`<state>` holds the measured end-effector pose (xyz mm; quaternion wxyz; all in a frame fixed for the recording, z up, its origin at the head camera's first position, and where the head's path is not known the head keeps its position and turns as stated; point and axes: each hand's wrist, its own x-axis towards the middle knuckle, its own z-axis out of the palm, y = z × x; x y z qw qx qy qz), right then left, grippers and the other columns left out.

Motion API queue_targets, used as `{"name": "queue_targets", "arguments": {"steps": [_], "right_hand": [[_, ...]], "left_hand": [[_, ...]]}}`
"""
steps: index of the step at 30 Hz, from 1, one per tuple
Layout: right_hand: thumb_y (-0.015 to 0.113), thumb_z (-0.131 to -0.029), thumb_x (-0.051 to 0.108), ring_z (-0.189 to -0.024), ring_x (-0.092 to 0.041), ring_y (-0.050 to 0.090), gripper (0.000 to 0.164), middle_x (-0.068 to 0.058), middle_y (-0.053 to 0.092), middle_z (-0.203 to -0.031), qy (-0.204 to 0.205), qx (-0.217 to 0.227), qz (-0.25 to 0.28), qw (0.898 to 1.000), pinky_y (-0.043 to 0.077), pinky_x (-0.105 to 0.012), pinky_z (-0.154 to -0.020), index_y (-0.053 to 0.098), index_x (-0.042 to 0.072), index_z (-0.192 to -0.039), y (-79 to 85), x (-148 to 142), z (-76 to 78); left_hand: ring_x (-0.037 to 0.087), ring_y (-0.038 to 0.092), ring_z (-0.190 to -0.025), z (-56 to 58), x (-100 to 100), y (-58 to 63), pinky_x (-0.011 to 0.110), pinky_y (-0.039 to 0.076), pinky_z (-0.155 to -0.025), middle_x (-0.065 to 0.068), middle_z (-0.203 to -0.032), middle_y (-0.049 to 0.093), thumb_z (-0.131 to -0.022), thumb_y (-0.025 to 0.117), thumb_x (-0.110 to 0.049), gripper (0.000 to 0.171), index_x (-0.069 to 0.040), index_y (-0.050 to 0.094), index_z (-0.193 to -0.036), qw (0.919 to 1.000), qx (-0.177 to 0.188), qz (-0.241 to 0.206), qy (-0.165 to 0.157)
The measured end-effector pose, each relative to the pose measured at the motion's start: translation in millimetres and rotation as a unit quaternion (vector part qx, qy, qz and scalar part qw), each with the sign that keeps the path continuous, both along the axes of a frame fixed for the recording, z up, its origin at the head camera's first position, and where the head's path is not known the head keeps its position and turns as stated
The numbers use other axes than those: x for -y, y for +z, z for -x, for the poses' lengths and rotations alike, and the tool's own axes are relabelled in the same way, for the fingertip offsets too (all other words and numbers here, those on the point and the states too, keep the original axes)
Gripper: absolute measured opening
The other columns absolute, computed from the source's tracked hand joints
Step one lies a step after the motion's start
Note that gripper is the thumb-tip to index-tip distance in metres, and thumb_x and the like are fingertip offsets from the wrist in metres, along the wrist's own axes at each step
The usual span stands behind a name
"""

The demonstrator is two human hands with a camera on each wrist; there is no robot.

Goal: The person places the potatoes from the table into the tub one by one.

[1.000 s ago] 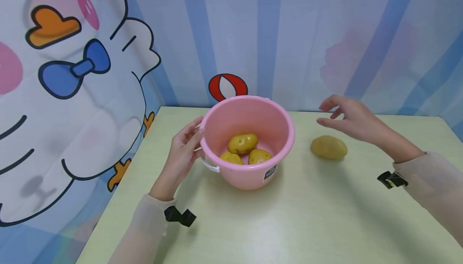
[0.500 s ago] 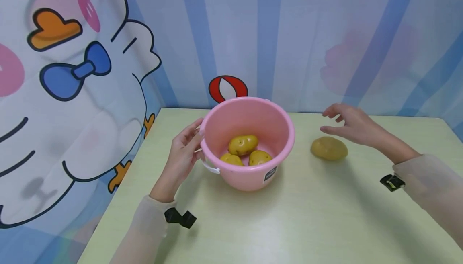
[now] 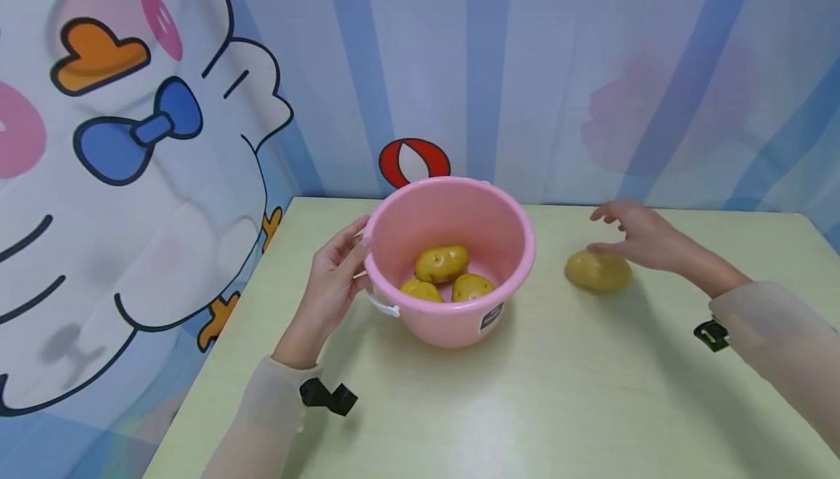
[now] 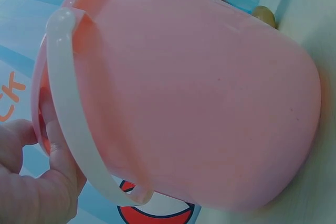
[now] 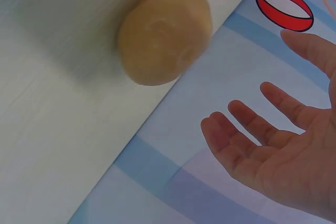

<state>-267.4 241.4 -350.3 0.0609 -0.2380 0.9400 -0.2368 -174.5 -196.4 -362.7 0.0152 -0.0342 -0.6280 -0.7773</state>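
A pink bucket (image 3: 453, 326) stands on the table, tipped slightly so its inside shows in the head view. Inside lie a whole potato (image 3: 442, 264) and two more potatoes partly hidden by the front rim. My left hand (image 3: 333, 275) pinches the bucket's left rim between thumb and fingers, just above the white handle (image 4: 73, 108). To the right of the bucket a single potato (image 3: 599, 272) rests on the table. Above it hovers my right hand (image 3: 646, 237), fingers relaxed and apart; in the right wrist view a gap separates the fingers from this potato (image 5: 165, 35).
The pale wooden table (image 3: 525, 406) ends at a wall hanging (image 3: 545, 63) with blue stripes along its back edge. A cartoon duck print (image 3: 164, 231) covers the left side. Black straps (image 3: 328, 396) sit on both wrists.
My right hand has lowered toward the lone potato, its thumb now overlapping the potato's top in the head view. The left hand and bucket keep their places.
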Motion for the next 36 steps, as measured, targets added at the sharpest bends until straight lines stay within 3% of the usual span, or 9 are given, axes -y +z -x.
{"name": "queue_targets", "arguments": {"steps": [11,18,36], "right_hand": [[0.074,-0.091,0.029,-0.113,-0.043,0.051,0.060,-0.029,0.055,-0.119,0.030,0.010,-0.012,0.999,0.047,-0.056,-0.090,0.050,-0.009,-0.132,-15.5,-2.4,0.9],[0.075,-0.091,0.030,-0.115,-0.047,0.048,0.065,-0.034,0.049,-0.124,0.030,0.039,-0.026,0.998,0.045,-0.061,-0.092,0.047,-0.010,-0.134,-22.2,0.1,1.6],[0.078,-0.086,0.026,-0.096,-0.035,0.056,0.060,-0.026,0.056,-0.107,0.040,0.021,-0.053,0.998,0.048,-0.055,-0.083,0.053,-0.010,-0.126,-53.2,-1.5,4.5]], "left_hand": [[0.017,0.062,-0.092,0.8,-1.0,2.0,0.021,0.058,-0.072,0.021,-0.123,0.047,-0.104,0.054,-0.013,0.046,-0.010,0.046,-0.149,1.0000,-0.007,0.000,-0.004],[0.020,0.060,-0.093,1.1,-1.7,2.1,0.020,0.057,-0.071,0.018,-0.121,0.049,-0.104,0.055,-0.014,0.046,-0.011,0.046,-0.149,1.0000,-0.001,0.001,0.000],[0.020,0.060,-0.093,-0.2,0.0,-1.3,0.019,0.057,-0.069,0.018,-0.123,0.049,-0.104,0.056,-0.015,0.046,-0.011,0.046,-0.149,1.0000,0.000,0.002,0.001]]}}
